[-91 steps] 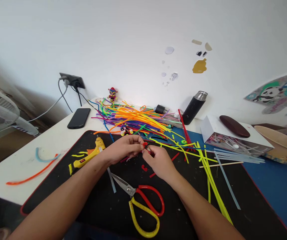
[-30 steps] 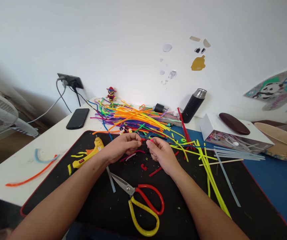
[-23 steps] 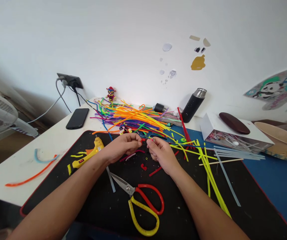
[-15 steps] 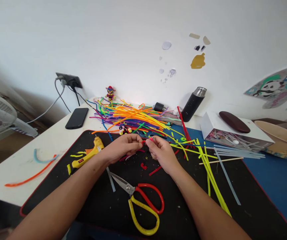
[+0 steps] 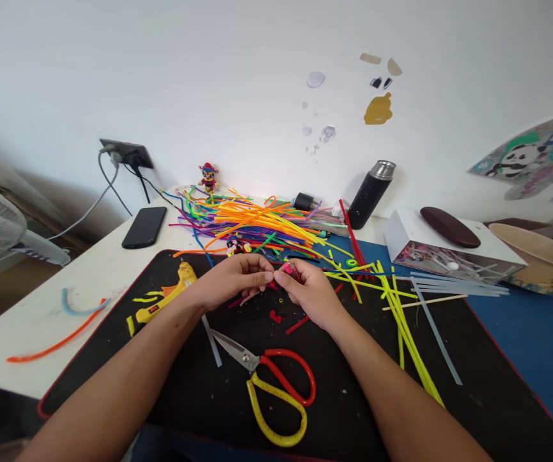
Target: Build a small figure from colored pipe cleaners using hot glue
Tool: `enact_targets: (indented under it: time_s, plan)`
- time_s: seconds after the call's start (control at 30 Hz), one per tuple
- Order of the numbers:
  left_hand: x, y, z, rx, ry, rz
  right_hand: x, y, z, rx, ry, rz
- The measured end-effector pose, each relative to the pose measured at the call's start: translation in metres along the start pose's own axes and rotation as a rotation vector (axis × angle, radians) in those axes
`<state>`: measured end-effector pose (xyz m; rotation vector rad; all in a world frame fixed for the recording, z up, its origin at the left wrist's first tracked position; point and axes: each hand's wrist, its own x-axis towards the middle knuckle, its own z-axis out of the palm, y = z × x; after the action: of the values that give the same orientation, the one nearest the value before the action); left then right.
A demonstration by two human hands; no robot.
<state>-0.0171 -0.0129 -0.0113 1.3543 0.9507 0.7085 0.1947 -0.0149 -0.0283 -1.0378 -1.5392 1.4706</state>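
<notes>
My left hand is closed, thumb and forefinger pinching a short red pipe cleaner piece, mostly hidden by the fingers. Almost touching it, my right hand is closed around a small pink-red object with a shiny end; its kind is unclear. Beneath the hands, a curled red pipe cleaner piece and a straight red piece lie on the black mat. Scissors with one red and one yellow handle lie partly spread nearer me.
A yellow glue gun lies left, beyond my forearm. Many coloured pipe cleaners are heaped at the back, near a black flask. Yellow-green pipe cleaners and translucent glue sticks lie right. A phone rests left.
My hands have come closer together, the right thumb now meeting the left fingertips. The red piece is more covered. The whole view has shifted slightly.
</notes>
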Motion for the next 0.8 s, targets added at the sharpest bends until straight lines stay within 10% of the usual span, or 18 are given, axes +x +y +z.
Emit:
enact_targets:
  time_s: [0.8]
  plan:
    - [0.0039,-0.0027,0.0089,-0.249,0.133,-0.011,0.0003,0.0041,0.0024,0.093,0.013,0.014]
